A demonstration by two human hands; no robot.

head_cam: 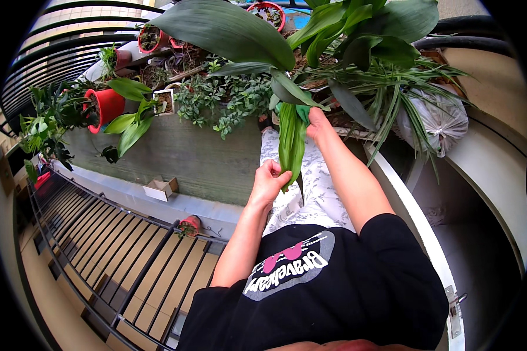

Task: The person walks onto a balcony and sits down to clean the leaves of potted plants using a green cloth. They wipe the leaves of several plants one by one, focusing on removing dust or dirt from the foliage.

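Note:
My left hand [268, 180] pinches the lower tip of a long green leaf [291, 140] between thumb and fingers. The leaf hangs down in front of my patterned white trousers. Higher up, my right hand [317, 122] holds a green cloth [302, 113] against the upper part of this leaf; its fingers are mostly hidden behind the cloth and leaf. Above both hands spreads a broad dark leaf [232, 35] of a large-leaved plant. A narrower drooping leaf [296, 90] hangs just over the cloth.
Left of my hands, a small-leaved bushy plant [232, 101] and a red pot [107, 107] line the planting bed. Spider-plant-like foliage [386, 87] and a tied white plastic bag [441, 118] are at right. A white door [415, 210] stands beside me; a black metal railing [145, 272] runs at left.

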